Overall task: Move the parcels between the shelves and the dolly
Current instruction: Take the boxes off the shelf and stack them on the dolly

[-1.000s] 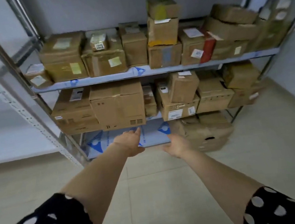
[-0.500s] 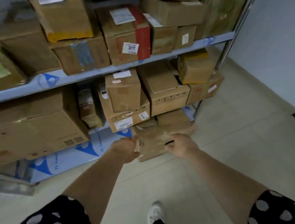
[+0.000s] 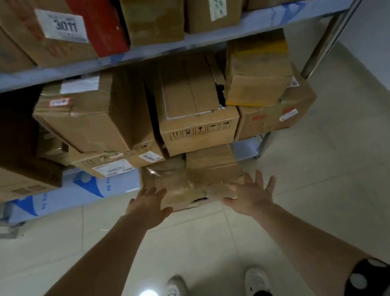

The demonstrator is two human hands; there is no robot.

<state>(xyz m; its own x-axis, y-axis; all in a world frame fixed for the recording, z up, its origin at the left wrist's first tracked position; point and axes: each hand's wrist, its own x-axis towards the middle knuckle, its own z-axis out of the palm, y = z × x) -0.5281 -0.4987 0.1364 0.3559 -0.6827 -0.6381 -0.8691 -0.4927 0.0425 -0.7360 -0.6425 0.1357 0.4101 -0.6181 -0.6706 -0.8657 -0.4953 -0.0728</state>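
Cutting across the top, the picture's edge crops the parcels on the upper shelf [image 3: 260, 22], so only their lower parts show; 1 brown-and-red box [image 3: 63, 26] carries a white label reading 3011, and the other labels are too blurred to read. Below it, the middle level is packed tight with boxes stacked 2 high: a box with handling symbols [image 3: 198, 123] stands in the centre, and a yellow-taped box [image 3: 259, 77] sits on another to its right. The task's thing, a crumpled taped parcel [image 3: 192, 177], lies on the lowest level directly under those boxes. Its rear is hidden beneath them and its front edge juts toward the floor [image 3: 338, 180]. The left hand [image 3: 150, 205] is open with fingers straight at the parcel's front left corner. The right hand [image 3: 250, 194] is open with fingers spread wide at the front right corner. Whether either palm actually touches the cardboard cannot be told. Left of the parcel runs a bare stretch of bottom shelf [image 3: 72, 193] wrapped in blue-printed film. A steel post [image 3: 335, 22] marks the rack's right end, with open tiled floor beyond it and in front. 2 white shoes [image 3: 175, 291] stand well back from the rack.
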